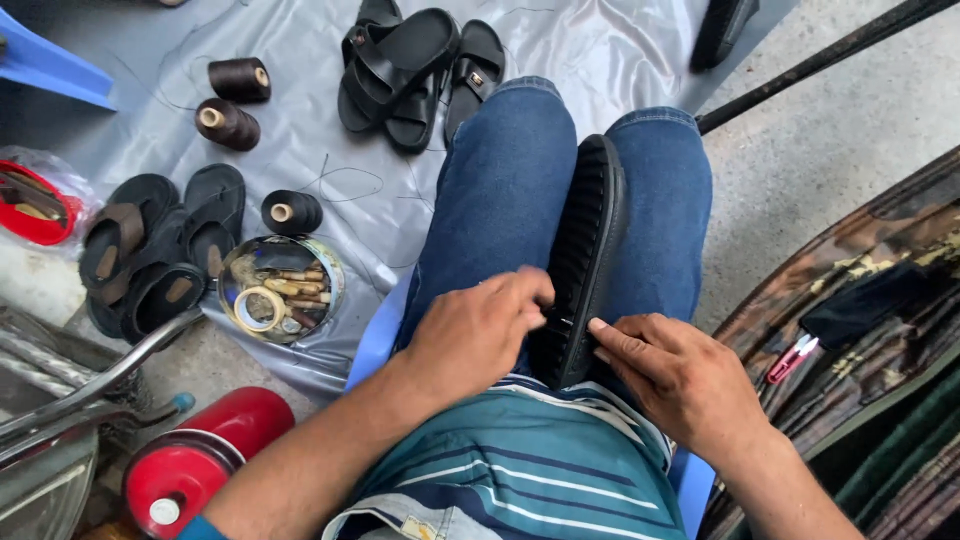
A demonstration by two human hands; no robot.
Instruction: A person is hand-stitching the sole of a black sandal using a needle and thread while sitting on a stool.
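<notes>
Light: you work in soft, even daylight, bright throughout | Shadows: faint, short ones under your hands | Glare: pale sheen on the grey plastic sheet (pixel 600 50) | Focus: centre sharp, slight motion blur on your left hand (pixel 478 330) | Edges: wide-angle stretching at corners

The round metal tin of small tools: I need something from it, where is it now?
In the head view the round metal tin sits on the grey sheet, left of the person's knees, just below a dark thread spool and beside the black sandals.

A round open tin (pixel 281 288), silvery with blue inside, is seen on the grey sheet (pixel 600 50) at left; a clear plastic bag (pixel 40 195) holding something red lies farther left; no labels, signs or screens are seen.
</notes>
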